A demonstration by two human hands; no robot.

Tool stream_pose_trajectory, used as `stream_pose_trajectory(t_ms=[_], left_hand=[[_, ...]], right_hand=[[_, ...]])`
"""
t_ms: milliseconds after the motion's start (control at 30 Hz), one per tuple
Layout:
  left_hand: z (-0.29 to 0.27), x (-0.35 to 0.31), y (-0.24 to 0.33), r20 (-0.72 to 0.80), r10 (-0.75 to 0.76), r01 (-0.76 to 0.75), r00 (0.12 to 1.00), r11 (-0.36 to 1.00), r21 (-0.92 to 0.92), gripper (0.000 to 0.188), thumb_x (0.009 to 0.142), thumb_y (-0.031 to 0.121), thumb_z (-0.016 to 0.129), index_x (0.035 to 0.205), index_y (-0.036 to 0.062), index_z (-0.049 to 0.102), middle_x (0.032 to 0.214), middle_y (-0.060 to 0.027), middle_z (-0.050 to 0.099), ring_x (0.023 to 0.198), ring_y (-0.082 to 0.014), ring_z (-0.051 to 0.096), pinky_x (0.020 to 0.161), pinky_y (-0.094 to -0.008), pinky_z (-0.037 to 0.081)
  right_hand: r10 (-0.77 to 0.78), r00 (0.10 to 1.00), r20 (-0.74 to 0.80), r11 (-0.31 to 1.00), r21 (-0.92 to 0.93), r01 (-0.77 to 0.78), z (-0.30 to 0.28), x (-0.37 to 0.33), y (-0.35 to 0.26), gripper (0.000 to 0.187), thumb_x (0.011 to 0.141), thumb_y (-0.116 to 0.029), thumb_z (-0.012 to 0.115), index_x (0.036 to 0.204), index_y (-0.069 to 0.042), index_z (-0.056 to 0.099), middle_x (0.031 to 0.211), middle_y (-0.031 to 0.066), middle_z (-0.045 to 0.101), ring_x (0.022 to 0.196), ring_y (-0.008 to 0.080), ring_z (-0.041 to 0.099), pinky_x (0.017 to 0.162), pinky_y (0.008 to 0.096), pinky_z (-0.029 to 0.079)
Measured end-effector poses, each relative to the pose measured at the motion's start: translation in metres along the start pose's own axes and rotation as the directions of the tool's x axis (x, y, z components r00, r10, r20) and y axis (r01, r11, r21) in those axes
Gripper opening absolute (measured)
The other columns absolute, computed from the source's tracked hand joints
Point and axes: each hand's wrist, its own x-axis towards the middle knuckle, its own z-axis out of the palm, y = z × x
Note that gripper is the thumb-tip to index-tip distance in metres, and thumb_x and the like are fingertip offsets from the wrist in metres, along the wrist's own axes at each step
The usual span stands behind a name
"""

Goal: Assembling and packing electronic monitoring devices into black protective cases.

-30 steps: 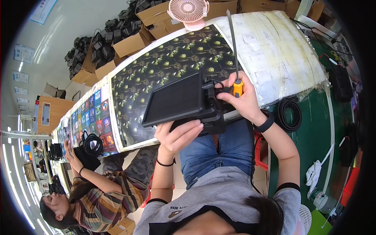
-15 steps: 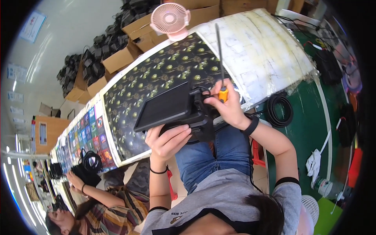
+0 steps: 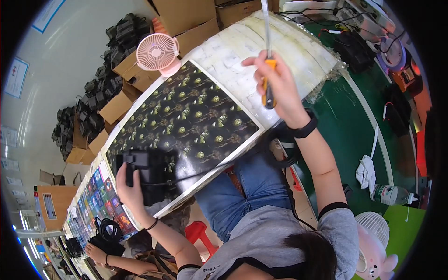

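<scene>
My left hand [image 3: 132, 193] is at the left side of a black boxy device [image 3: 151, 175], its fingers closed along that edge. The device sits low at the left of the dark patterned mat [image 3: 205, 107], blurred by motion. A black cable [image 3: 200, 176] runs from it to the right across the mat's front edge. My right hand [image 3: 280, 86] is raised over the table's right part, closed around the orange and black handle of a screwdriver [image 3: 270, 70]. The long metal shaft points away from me, and its tip is cut off by the picture's top edge.
A pink fan [image 3: 157, 52] stands at the mat's far edge. Behind it are cardboard boxes [image 3: 119, 105] and piles of black devices [image 3: 93, 88]. A co-worker's hand [image 3: 95, 253] is at lower left, beside a coiled cable [image 3: 108, 228]. A bottle [image 3: 389, 194] is at right.
The black device has gone from in front of me to the left, down at the mat, with my left hand. My right hand has come off it and moved up and right with the screwdriver.
</scene>
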Motion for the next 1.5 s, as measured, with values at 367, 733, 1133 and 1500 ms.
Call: stream_pose_trajectory(t_ms=[367, 733, 1133, 1500], left_hand=[[0.118, -0.104, 0.186, 0.277, 0.939, -0.872, 0.206, 0.304, -0.384, 0.047, 0.081, 0.042, 0.07, 0.115, 0.0106, 0.067, 0.135, -0.0061, 0.058, 0.127, -0.0222, 0.052, 0.104, -0.0419, 0.043], [0.191, -0.175, 0.093, 0.754, 0.541, -0.729, 0.372, 0.673, -0.124, 0.057, 0.074, 0.035, 0.08, 0.123, 0.0118, 0.063, 0.12, -0.006, 0.056, 0.115, -0.0269, 0.052, 0.095, -0.0432, 0.048], [0.258, -0.182, 0.056, 0.514, 0.569, -0.587, 0.642, 0.796, -0.149, 0.066, 0.091, 0.02, 0.061, 0.152, 0.0118, 0.038, 0.153, -0.0113, 0.042, 0.137, -0.0341, 0.044, 0.113, -0.0452, 0.037], [0.182, -0.162, 0.085, 0.508, 0.754, -0.633, 0.417, 0.642, -0.432, 0.037, 0.081, 0.033, 0.074, 0.107, 0.0089, 0.064, 0.108, -0.009, 0.059, 0.099, -0.0297, 0.059, 0.081, -0.04, 0.053]], right_hand=[[-0.076, 0.946, -0.314, 0.965, 0.215, 0.149, -0.034, 0.017, -0.012, 0.015, 0.095, -0.011, 0.06, 0.106, -0.011, 0.049, 0.09, 0.006, 0.062, 0.068, 0.007, 0.05, 0.058, 0.0231, 0.045], [-0.039, 0.969, -0.243, 0.964, 0.247, 0.101, -0.032, 0.018, -0.002, 0.014, 0.095, -0.008, 0.059, 0.104, -0.01, 0.049, 0.088, 0.0057, 0.062, 0.068, 0.0074, 0.051, 0.057, 0.023, 0.045], [-0.009, 0.997, -0.077, 0.934, 0.354, 0.036, -0.064, 0.03, 0.01, 0.013, 0.1, -0.008, 0.056, 0.112, -0.006, 0.053, 0.099, 0.0069, 0.059, 0.072, 0.008, 0.048, 0.058, 0.0206, 0.043], [-0.022, 0.966, -0.256, 0.977, 0.201, 0.075, -0.066, 0.028, 0.012, 0.011, 0.095, -0.011, 0.061, 0.105, -0.01, 0.057, 0.086, 0.0005, 0.06, 0.065, 0.0049, 0.05, 0.054, 0.0207, 0.043]])
